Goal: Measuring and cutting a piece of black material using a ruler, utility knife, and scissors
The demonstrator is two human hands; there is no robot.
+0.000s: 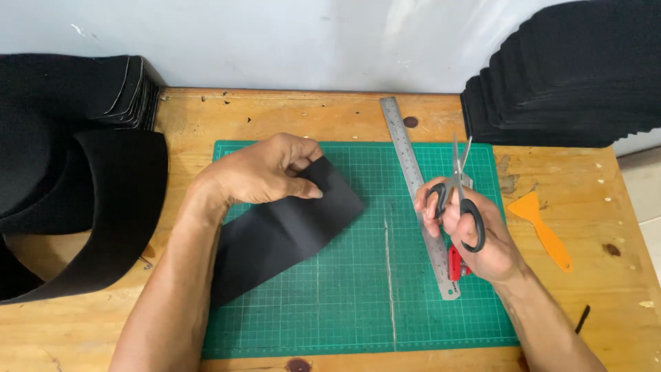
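Note:
My left hand (pixel 265 172) grips the far end of a long black sheet strip (pixel 289 231) that lies slanted across the green cutting mat (pixel 358 296). My right hand (pixel 468 231) holds black-handled scissors (pixel 460 186) with fingers through the loops, blades pointing away and slightly apart, above the mat's right side. The scissors are apart from the black strip. A steel ruler (pixel 413 172) lies on the mat just under my right hand.
A red object (pixel 456 263) peeks out beside the ruler. An orange plastic scraper (pixel 540 227) lies on the wooden table (pixel 606 275) at right. Stacks of black sheets (pixel 571 76) sit at the back right, and curved black strips (pixel 82 186) at left.

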